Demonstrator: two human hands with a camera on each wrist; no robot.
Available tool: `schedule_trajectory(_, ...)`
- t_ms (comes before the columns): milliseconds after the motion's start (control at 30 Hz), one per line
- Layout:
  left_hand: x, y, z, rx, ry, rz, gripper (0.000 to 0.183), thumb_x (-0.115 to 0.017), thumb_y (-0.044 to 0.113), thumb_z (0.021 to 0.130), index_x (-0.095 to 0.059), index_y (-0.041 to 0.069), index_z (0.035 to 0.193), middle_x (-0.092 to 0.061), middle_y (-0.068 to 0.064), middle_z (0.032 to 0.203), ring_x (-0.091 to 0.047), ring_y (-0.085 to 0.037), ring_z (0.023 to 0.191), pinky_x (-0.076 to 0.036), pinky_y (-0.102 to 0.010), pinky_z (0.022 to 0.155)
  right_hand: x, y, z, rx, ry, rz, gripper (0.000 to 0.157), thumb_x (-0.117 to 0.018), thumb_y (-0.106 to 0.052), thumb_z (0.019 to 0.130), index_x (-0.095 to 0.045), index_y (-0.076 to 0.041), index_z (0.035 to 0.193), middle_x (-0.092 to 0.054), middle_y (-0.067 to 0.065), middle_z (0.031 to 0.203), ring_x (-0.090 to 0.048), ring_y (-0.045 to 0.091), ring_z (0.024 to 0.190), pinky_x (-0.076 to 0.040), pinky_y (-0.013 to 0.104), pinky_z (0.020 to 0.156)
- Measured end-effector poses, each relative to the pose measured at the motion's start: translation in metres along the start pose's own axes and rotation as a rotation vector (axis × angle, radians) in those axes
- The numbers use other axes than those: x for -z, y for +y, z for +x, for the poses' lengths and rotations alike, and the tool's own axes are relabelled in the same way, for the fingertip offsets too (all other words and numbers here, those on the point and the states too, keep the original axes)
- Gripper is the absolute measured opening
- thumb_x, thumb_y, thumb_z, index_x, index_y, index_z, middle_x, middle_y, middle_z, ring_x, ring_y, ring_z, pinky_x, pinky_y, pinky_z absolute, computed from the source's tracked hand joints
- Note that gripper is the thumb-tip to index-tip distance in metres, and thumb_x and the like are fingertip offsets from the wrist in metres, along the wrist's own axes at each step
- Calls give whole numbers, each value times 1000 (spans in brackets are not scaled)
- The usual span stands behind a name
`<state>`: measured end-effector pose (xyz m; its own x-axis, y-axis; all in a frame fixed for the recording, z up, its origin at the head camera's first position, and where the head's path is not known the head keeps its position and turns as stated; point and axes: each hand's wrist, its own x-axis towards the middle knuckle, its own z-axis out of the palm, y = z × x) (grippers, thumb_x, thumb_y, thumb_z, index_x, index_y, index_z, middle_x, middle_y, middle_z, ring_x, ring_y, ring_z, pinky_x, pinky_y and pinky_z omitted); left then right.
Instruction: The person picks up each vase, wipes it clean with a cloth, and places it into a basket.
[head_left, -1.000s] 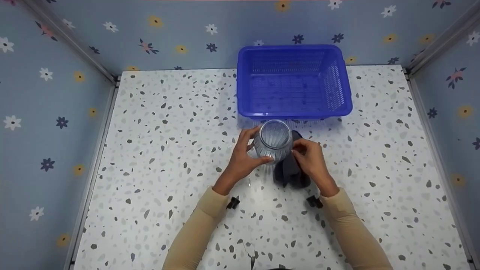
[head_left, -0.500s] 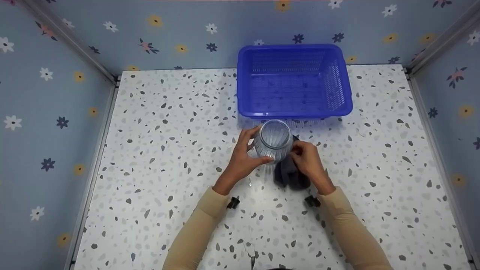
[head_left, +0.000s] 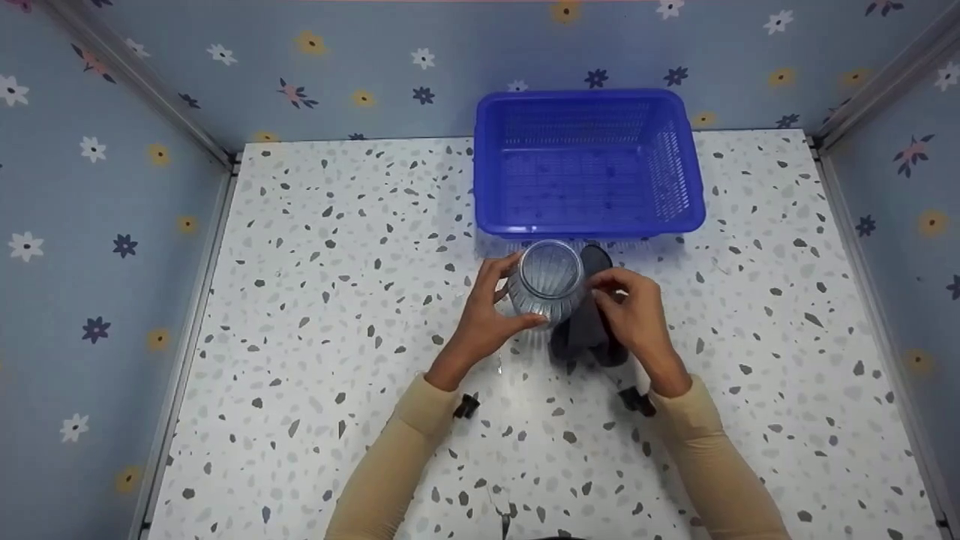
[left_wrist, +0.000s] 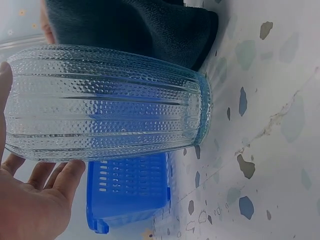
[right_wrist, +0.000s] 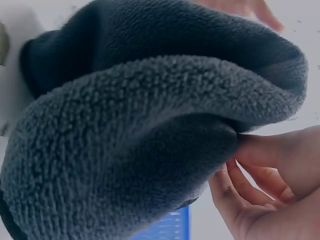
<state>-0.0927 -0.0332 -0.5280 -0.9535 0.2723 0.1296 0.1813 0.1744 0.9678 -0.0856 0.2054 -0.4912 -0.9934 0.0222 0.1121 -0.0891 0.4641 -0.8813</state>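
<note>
Fingers [head_left: 495, 268] of the left hand [head_left: 484, 324] curl round a ribbed glass jar [head_left: 553, 283] in the head view, the right hand [head_left: 636, 315] pinching a dark grey cloth [head_left: 586, 334] beside it, before a blue basket [head_left: 589, 230] on the table [head_left: 352, 300]. The left wrist view shows the jar's base by the table; the right wrist view shows thumb and fingers gripping the folded cloth.

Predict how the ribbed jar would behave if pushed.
The jar looks like glass, so it is probably fragile. Its round sides would likely roll if toppled. Its base looks narrower than its body, so it might tip.
</note>
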Motion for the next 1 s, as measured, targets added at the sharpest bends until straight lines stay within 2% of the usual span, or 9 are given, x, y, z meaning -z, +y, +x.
schedule_trajectory(167,0,0,0,-3,1,-10,96,-97,21,77,-46,13,158,-47,-9,143,-48,-27,141,-49,-48,113,6,-15,-1,32,42,50,13,-70,17,90,-76,9,98,-75,22,97,-68,10,89,-56,14,77)
schedule_trajectory(367,0,1,0,-7,7,-11,96,-97,20,76,-46,13,158,-47,-9,143,-49,-27,141,-49,-47,113,10,-32,-1,110,52,51,13,-73,15,91,-77,9,101,-76,20,100,-69,6,91,-58,15,81)
schedule_trajectory(633,0,2,0,-4,4,-1,97,-97,21,77,-46,13,158,-47,-8,143,-49,-26,140,-50,-46,112,12,-40,-1,114,22,29,14,-73,13,92,-77,8,104,-76,20,102,-72,28,94,-57,15,83)
schedule_trajectory(1000,0,3,-1,4,-6,0,96,-96,23,78,-45,13,158,-47,-9,145,-47,-27,140,-50,-49,112,12,-33,-2,77,7,-20,13,-71,14,92,-75,9,103,-75,22,102,-73,35,97,-56,18,81)
